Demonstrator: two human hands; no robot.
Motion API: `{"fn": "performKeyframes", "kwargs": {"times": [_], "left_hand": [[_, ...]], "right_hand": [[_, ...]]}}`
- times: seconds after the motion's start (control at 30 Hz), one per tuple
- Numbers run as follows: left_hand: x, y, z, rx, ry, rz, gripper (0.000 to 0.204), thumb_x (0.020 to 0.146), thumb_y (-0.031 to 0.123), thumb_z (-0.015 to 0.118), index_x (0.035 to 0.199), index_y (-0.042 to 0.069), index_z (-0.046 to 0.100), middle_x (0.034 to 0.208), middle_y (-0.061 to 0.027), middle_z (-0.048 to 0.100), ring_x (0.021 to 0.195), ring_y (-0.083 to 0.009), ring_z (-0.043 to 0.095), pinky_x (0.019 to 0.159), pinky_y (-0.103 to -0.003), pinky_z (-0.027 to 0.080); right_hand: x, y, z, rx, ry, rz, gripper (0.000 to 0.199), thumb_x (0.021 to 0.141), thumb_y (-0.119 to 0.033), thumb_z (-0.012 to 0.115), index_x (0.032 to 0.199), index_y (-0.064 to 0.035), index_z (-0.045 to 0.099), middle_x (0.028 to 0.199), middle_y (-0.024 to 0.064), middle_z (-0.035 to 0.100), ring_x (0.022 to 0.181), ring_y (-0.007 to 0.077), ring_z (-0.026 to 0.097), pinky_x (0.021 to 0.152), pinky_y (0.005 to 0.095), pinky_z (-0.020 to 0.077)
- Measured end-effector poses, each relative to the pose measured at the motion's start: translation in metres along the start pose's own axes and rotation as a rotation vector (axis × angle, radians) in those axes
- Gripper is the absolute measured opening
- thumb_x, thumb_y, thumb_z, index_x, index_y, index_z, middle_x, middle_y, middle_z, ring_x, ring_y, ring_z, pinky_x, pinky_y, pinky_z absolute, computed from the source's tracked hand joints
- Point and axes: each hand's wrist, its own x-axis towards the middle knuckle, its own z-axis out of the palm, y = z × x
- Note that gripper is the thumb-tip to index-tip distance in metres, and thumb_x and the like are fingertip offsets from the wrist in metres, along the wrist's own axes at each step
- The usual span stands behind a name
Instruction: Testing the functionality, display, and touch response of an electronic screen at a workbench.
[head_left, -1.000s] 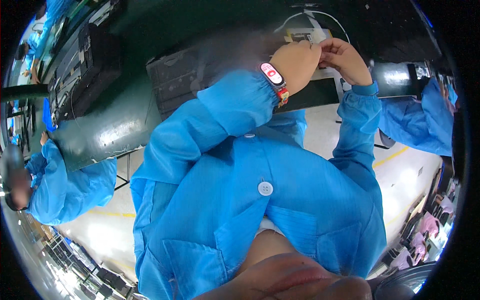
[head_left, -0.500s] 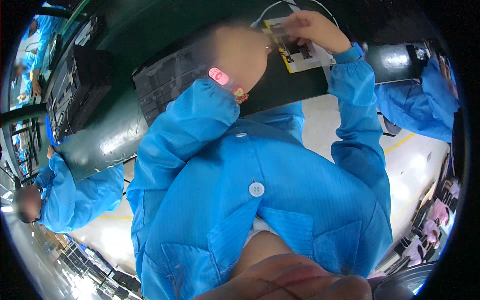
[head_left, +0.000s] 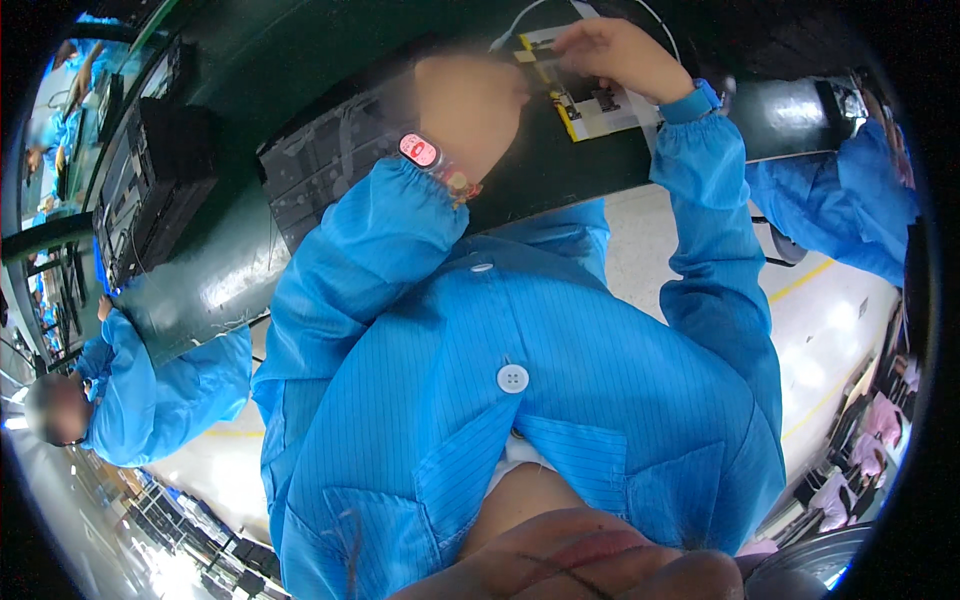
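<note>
Away to our left goes the left hand (head_left: 470, 108), parted from the right hand (head_left: 622, 58) it was meeting a second ago, and the white panel (head_left: 608, 121) shows more fully between them! From the head view, we see the panel lying flat on the green table (head_left: 545, 182), its yellow edge (head_left: 571, 122) facing us. Our right hand hovers over its upper part, fingers curled; whether they pinch anything, we can't tell. Our left is blurred near the black slab (head_left: 325, 152), its grip unreadable. Progress? Work on the panel looks underway, we judge, but what's finished and what remains, we can't tell.
</note>
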Motion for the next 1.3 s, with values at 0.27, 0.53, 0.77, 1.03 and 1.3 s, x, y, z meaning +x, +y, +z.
{"fn": "performKeyframes", "kwargs": {"times": [0.27, 0.53, 0.77, 1.03, 1.3], "left_hand": [[0.000, 0.002, -0.003, -0.042, -0.035, -0.027, 0.013, 0.076, 0.026, 0.063, 0.084, 0.017, 0.070, 0.079, -0.0031, 0.066, 0.083, -0.0233, 0.059, 0.083, -0.044, 0.035], [-0.001, 0.002, 0.001, -0.014, -0.042, -0.028, 0.012, 0.077, 0.023, 0.062, 0.083, 0.017, 0.069, 0.081, -0.0030, 0.066, 0.084, -0.0232, 0.058, 0.083, -0.045, 0.034], [0.000, 0.002, 0.000, -0.007, -0.023, 0.002, 0.010, 0.077, 0.022, 0.062, 0.081, 0.017, 0.069, 0.079, -0.0030, 0.066, 0.084, -0.0231, 0.058, 0.083, -0.045, 0.035], [0.000, 0.001, -0.007, 0.085, -0.049, 0.057, 0.015, 0.076, 0.027, 0.062, 0.084, 0.017, 0.068, 0.085, -0.0042, 0.065, 0.085, -0.0240, 0.058, 0.081, -0.044, 0.036], [0.003, -0.071, -0.039, 0.242, 0.119, 0.046, 0.049, 0.080, 0.045, 0.059, 0.112, 0.008, 0.058, 0.107, -0.0144, 0.059, 0.102, -0.0309, 0.055, 0.087, -0.041, 0.044]], "right_hand": [[0.001, 0.000, 0.001, -0.001, -0.013, 0.007, 0.028, 0.082, -0.021, 0.062, 0.107, -0.0076, 0.060, 0.091, 0.0060, 0.062, 0.073, 0.0114, 0.057, 0.057, 0.0225, 0.0472], [0.005, 0.010, 0.009, -0.116, 0.035, -0.148, 0.029, 0.075, -0.014, 0.069, 0.102, -0.0054, 0.063, 0.083, 0.0054, 0.061, 0.073, 0.0114, 0.058, 0.064, 0.0238, 0.0500], [-0.004, -0.006, 0.016, -0.170, 0.070, -0.132, 0.019, 0.075, -0.010, 0.068, 0.093, -0.0036, 0.064, 0.081, 0.0080, 0.063, 0.072, 0.0148, 0.060, 0.067, 0.0273, 0.0504], [-0.003, -0.018, 0.021, -0.321, 0.111, -0.076, 0.013, 0.077, -0.011, 0.066, 0.088, -0.0045, 0.064, 0.078, 0.0100, 0.064, 0.072, 0.0193, 0.062, 0.067, 0.0301, 0.0513], [0.038, 0.003, 0.033, -0.676, 0.201, -0.361, 0.027, 0.077, -0.029, 0.068, 0.097, -0.0117, 0.065, 0.116, 0.0119, 0.050, 0.105, 0.0256, 0.050, 0.086, 0.0380, 0.0450]]}}
